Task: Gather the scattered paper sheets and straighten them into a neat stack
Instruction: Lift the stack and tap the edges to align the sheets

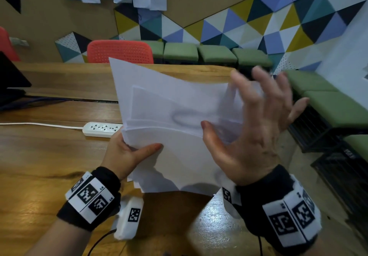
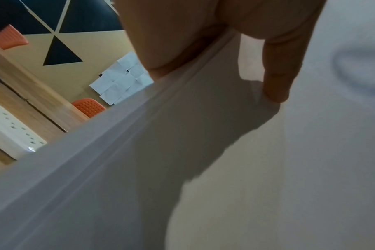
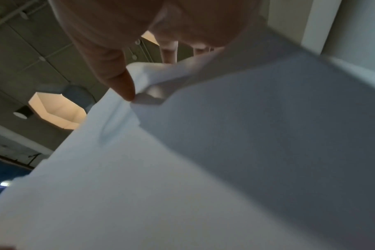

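A loose bundle of several white paper sheets (image 1: 169, 116) stands nearly upright above the wooden table (image 1: 49, 156), its edges uneven and fanned. My left hand (image 1: 127, 152) grips the bundle's left edge, thumb across the front sheet; the left wrist view shows that thumb (image 2: 276, 81) pressing on the paper (image 2: 225, 169). My right hand (image 1: 254, 120) is at the bundle's right side with fingers spread and straight, blurred. In the right wrist view its thumb (image 3: 118, 81) touches the sheets' (image 3: 203, 169) crumpled edge.
A white power strip (image 1: 101, 129) with its cord lies on the table left of the paper. A dark laptop (image 1: 12, 80) sits at the far left. Red chairs (image 1: 119, 51) and green benches (image 1: 217, 54) line the far side and right.
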The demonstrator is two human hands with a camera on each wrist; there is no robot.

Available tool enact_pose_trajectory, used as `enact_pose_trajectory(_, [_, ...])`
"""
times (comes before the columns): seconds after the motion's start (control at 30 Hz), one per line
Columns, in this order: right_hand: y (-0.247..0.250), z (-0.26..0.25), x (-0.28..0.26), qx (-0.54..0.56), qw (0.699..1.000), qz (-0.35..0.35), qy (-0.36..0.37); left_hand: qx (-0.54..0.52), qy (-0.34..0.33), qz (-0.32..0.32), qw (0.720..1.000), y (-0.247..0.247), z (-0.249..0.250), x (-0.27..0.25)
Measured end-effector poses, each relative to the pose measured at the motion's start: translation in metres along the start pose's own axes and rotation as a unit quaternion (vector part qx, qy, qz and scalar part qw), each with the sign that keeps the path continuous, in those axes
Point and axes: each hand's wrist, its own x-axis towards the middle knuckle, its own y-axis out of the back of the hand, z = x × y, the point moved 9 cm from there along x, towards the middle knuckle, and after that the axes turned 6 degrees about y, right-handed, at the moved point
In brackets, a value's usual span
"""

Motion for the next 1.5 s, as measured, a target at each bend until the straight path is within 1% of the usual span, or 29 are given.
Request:
enact_pose_trajectory(0.07, [0.009, -0.005, 0.007, -0.006, 1.000, 0.020, 0.011, -0.012, 0.009, -0.002, 1.000, 0.000, -0.002, 0.000])
enact_pose_trajectory(0.1, [0.010, -0.010, 0.011, -0.017, 0.999, 0.013, 0.027, -0.017, 0.013, -0.002, 1.000, 0.000, -0.003, 0.000])
enact_pose_trajectory(0.17, [-0.002, -0.018, 0.013, -0.026, 0.997, -0.039, 0.060, -0.026, 0.013, -0.004, 1.000, -0.002, -0.002, 0.001])
enact_pose_trajectory(0.23, [-0.020, -0.020, 0.005, -0.012, 0.992, -0.107, 0.070, -0.027, 0.004, -0.007, 1.000, -0.003, 0.000, 0.000])
enact_pose_trajectory(0.27, [-0.027, -0.019, -0.001, -0.001, 0.990, -0.126, 0.068, -0.023, 0.001, -0.007, 1.000, -0.003, 0.001, 0.000])
enact_pose_trajectory(0.37, [-0.037, -0.013, -0.010, 0.012, 0.987, -0.149, 0.050, -0.023, 0.001, -0.004, 1.000, -0.003, -0.001, 0.002])
enact_pose_trajectory(0.5, [-0.060, -0.023, -0.023, 0.026, 0.967, -0.243, 0.068, -0.036, 0.000, -0.006, 0.999, -0.003, -0.003, 0.001])
enact_pose_trajectory(0.53, [-0.061, -0.023, -0.026, 0.035, 0.967, -0.245, 0.064, -0.034, -0.001, -0.006, 0.999, -0.003, -0.003, 0.001])
enact_pose_trajectory(0.57, [-0.058, -0.019, -0.025, 0.038, 0.971, -0.229, 0.055, -0.032, -0.003, -0.006, 0.999, -0.003, -0.003, 0.001])
enact_pose_trajectory(0.6, [-0.052, -0.013, -0.023, 0.033, 0.979, -0.198, 0.043, -0.029, 0.000, -0.004, 1.000, -0.002, -0.003, 0.002])
enact_pose_trajectory(0.67, [-0.033, 0.007, -0.020, 0.016, 0.993, -0.114, 0.004, -0.031, 0.007, 0.006, 0.999, 0.002, -0.006, 0.002])
enact_pose_trajectory(0.7, [-0.025, 0.023, -0.024, 0.020, 0.996, -0.079, -0.022, -0.032, 0.008, 0.007, 0.999, 0.003, -0.006, 0.002])
enact_pose_trajectory(0.73, [-0.020, 0.038, -0.030, 0.054, 0.995, -0.058, -0.053, -0.034, 0.006, 0.008, 0.999, 0.003, -0.006, 0.002])
enact_pose_trajectory(0.77, [-0.022, 0.057, -0.040, 0.125, 0.986, -0.052, -0.097, -0.037, 0.006, 0.007, 0.999, 0.004, -0.007, 0.002])
enact_pose_trajectory(0.8, [-0.031, 0.073, -0.053, 0.218, 0.961, -0.065, -0.158, -0.042, 0.010, 0.004, 0.999, 0.003, -0.008, 0.003])
enact_pose_trajectory(0.83, [-0.047, 0.086, -0.070, 0.312, 0.915, -0.086, -0.241, -0.047, 0.016, -0.002, 0.999, 0.003, -0.011, 0.003])
enact_pose_trajectory(0.87, [-0.065, 0.094, -0.091, 0.392, 0.856, -0.113, -0.319, -0.052, 0.022, -0.010, 0.998, 0.000, -0.014, 0.003])
enact_pose_trajectory(0.9, [-0.083, 0.098, -0.111, 0.447, 0.802, -0.134, -0.372, -0.053, 0.025, -0.015, 0.998, -0.004, -0.016, 0.003])
enact_pose_trajectory(0.93, [-0.099, 0.099, -0.126, 0.478, 0.770, -0.143, -0.398, -0.053, 0.027, -0.009, 0.998, -0.007, -0.017, 0.003])
enact_pose_trajectory(0.97, [-0.108, 0.102, -0.135, 0.480, 0.767, -0.139, -0.402, -0.052, 0.023, 0.003, 0.998, -0.009, -0.017, 0.004])
enact_pose_trajectory(1.07, [-0.105, 0.095, -0.126, 0.452, 0.812, -0.095, -0.357, -0.050, 0.005, 0.040, 0.998, -0.010, -0.007, 0.001])
enact_pose_trajectory(1.13, [-0.099, 0.096, -0.121, 0.443, 0.828, -0.078, -0.336, -0.051, -0.008, 0.034, 0.998, -0.009, -0.001, -0.001])
enact_pose_trajectory(1.17, [-0.098, 0.096, -0.123, 0.444, 0.828, -0.083, -0.332, -0.052, -0.004, 0.025, 0.998, -0.008, -0.002, -0.001])
enact_pose_trajectory(1.23, [-0.103, 0.099, -0.136, 0.441, 0.819, -0.098, -0.353, -0.035, 0.030, 0.008, 0.999, -0.007, -0.015, -0.002])
enact_pose_trajectory(1.27, [-0.106, 0.097, -0.142, 0.437, 0.815, -0.111, -0.363, -0.024, 0.052, 0.007, 0.998, -0.008, -0.026, -0.002])
enact_pose_trajectory(1.33, [-0.111, 0.095, -0.151, 0.420, 0.819, -0.129, -0.369, -0.029, 0.088, 0.022, 0.995, -0.010, -0.043, -0.005])
enact_pose_trajectory(1.37, [-0.112, 0.095, -0.153, 0.415, 0.821, -0.130, -0.371, -0.040, 0.088, 0.038, 0.995, -0.010, -0.046, -0.005])
enact_pose_trajectory(1.43, [-0.108, 0.095, -0.150, 0.422, 0.813, -0.116, -0.384, -0.021, 0.067, 0.060, 0.996, -0.010, -0.040, -0.006])
enact_pose_trajectory(1.5, [-0.104, 0.095, -0.148, 0.427, 0.812, -0.108, -0.382, -0.009, 0.051, 0.048, 0.997, -0.011, -0.036, -0.007])
